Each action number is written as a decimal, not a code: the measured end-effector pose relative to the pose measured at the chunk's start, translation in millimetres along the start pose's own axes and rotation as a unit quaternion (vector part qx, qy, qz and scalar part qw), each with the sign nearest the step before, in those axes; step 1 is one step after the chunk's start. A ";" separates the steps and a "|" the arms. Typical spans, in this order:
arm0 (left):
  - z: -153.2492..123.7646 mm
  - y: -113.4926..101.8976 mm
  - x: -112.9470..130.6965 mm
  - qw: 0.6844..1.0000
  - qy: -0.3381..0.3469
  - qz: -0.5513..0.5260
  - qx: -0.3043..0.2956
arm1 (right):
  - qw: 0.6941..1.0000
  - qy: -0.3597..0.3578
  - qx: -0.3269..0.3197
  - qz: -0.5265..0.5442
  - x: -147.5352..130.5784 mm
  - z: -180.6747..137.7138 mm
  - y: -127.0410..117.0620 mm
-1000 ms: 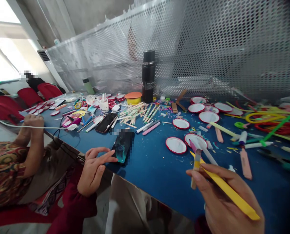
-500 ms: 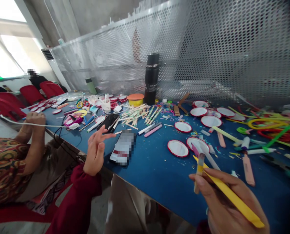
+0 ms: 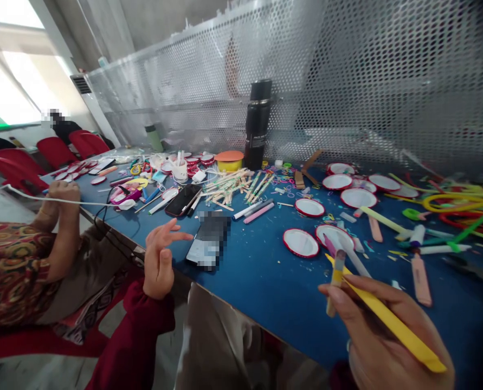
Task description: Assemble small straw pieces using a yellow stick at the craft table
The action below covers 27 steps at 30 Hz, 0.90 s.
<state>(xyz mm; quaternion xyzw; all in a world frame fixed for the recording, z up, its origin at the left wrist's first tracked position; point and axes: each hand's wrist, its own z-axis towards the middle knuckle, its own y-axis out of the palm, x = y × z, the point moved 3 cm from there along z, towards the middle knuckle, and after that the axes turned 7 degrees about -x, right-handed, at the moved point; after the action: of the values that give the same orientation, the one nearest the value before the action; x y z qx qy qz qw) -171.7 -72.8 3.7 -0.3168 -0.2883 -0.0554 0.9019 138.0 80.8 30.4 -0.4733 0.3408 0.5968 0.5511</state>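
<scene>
My left hand [image 3: 160, 259] is open at the left edge of a phone [image 3: 208, 242] lying on the table, its forefinger stretched toward the lit, partly blurred screen. Whether the fingertip touches the glass is hard to tell. My right hand [image 3: 391, 330] pinches a short flat wooden stick [image 3: 331, 307] with a yellow band round it, between thumb and fingers. A long yellow strip [image 3: 399, 325] runs from the stick back across the same hand. Just beyond it lie white discs with red rims [image 3: 301, 242].
Across the blue table [image 3: 257, 287] lie craft sticks [image 3: 229, 187], pens [image 3: 259, 211], a second phone [image 3: 183, 200] and coloured pipe cleaners [image 3: 452, 203]. A black flask [image 3: 258, 127] stands by the perforated metal screen [image 3: 326, 81]. Another person's hands [image 3: 63, 192] rest at the left.
My left forefinger has dropped a little toward the phone, and the screen's content has scrolled or changed. The right hand keeps its hold on the stick and strip. The view has shifted slightly.
</scene>
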 end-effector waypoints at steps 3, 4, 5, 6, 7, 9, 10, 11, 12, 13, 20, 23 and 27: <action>-10.8 0.8 8.9 0.997 0.031 -0.014 0.066 | 1.000 -0.004 0.001 -0.002 -0.8 0.1 0.4; -14.3 1.1 10.9 0.996 0.037 -0.012 0.080 | 1.000 -0.005 0.000 -0.002 -1.0 0.2 0.5; -17.6 1.2 12.0 0.995 0.041 -0.009 0.090 | 1.000 -0.005 -0.001 -0.002 -1.2 0.3 0.7; -20.7 1.2 12.5 0.994 0.042 -0.006 0.096 | 1.000 -0.006 -0.003 -0.004 -1.3 0.4 0.8; -23.3 1.1 12.2 0.994 0.040 -0.002 0.099 | 1.000 -0.006 -0.003 -0.008 -1.3 0.4 0.9; -26.5 0.6 10.4 0.995 0.028 0.012 0.098 | 1.000 -0.004 -0.002 -0.016 -0.7 0.3 0.7; -26.8 0.3 9.4 0.995 0.022 0.018 0.095 | 1.000 -0.001 0.001 -0.019 0.1 0.1 0.3; -25.9 0.0 8.7 0.996 0.018 0.023 0.088 | 1.000 0.003 0.002 -0.022 1.2 -0.1 -0.1; -23.6 -0.1 8.4 0.996 0.017 0.026 0.078 | 1.000 0.006 0.005 -0.025 2.4 -0.3 -0.8; -19.9 0.1 8.7 0.997 0.020 0.030 0.061 | 1.000 0.007 0.006 -0.028 3.6 -0.4 -1.4; 19.7 1.4 13.8 0.994 0.059 0.059 -0.077 | 0.998 0.029 0.004 -0.063 5.4 2.5 -2.8; 27.1 2.2 11.9 0.991 0.049 0.068 -0.103 | 0.997 0.038 0.004 -0.060 4.3 3.3 -1.9; 27.7 5.4 8.8 0.989 0.046 0.063 -0.129 | 0.998 0.030 0.004 -0.060 5.0 2.6 -3.1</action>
<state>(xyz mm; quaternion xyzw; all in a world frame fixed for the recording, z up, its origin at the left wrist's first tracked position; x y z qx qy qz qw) -176.3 -51.1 23.3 -0.4454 -0.2166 -0.0502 0.8673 140.8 85.4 26.9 -0.5083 0.3306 0.5470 0.5772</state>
